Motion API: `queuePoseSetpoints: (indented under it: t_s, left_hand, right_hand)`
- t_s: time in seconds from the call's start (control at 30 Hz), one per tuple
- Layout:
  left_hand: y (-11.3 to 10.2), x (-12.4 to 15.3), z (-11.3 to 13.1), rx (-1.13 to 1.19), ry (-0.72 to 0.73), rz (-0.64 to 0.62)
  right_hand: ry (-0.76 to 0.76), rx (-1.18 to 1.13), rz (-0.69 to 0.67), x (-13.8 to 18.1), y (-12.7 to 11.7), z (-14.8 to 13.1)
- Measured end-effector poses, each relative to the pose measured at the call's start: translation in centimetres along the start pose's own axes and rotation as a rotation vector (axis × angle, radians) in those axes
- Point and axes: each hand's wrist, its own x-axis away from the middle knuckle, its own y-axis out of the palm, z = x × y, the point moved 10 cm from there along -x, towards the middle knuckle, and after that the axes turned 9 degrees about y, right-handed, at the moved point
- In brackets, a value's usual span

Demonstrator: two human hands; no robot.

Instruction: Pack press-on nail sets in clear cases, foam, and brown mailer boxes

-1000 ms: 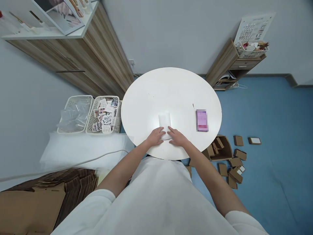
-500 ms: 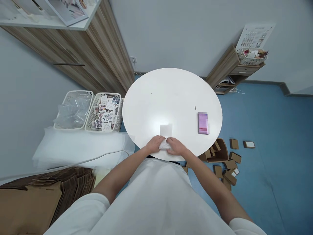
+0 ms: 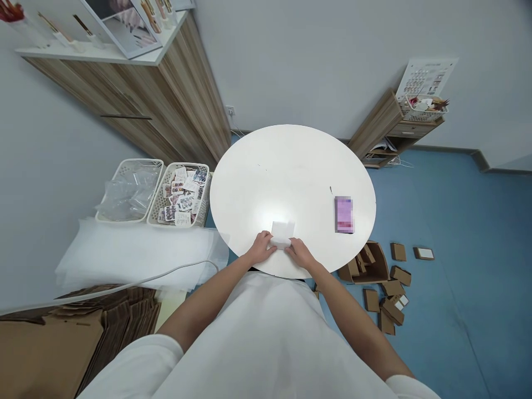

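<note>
The printing on the purple packet (image 3: 344,215), on the right part of the desk (image 3: 291,160), is blurred into blocks. Left of the desk, a basket (image 3: 203,211) holds printed cards (image 3: 183,200) with lettering too small to read; so is the text on the poster (image 3: 428,77) beyond the desk's far right. White labels (image 3: 425,253) mark some cartons (image 3: 392,311) on the floor right of the desk. At the desk's near edge, a white wrap (image 3: 283,228) lies between the hands: the left hand (image 3: 261,247), partly curled, grips its left end, and the right hand (image 3: 300,253), similarly bent, its right end.
</note>
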Motion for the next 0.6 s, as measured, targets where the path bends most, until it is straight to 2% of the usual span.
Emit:
queuePoseSetpoints:
  t_s: [0.13, 0.27, 0.4, 0.6]
  left_hand:
    - [0.4, -0.4, -1.4, 0.119, -0.092, -0.024]
    - [0.1, -0.9, -2.8, 0.215, -0.198, 0.061]
    - [0.0, -1.2, -3.8, 0.183, -0.299, 0.129]
    - [-0.8, -1.2, -4.4, 0.113, -0.372, 0.228]
  right_hand:
    - [0.106, -0.074, -0.032, -0.6, -0.1, 0.6]
    - [0.275, -0.127, 0.005, -1.1, -0.4, 1.9]
    - [0.388, -0.180, 0.104, -1.2, -0.4, 2.7]
    - [0.407, -0.247, 0.315, -1.1, -1.3, 3.5]
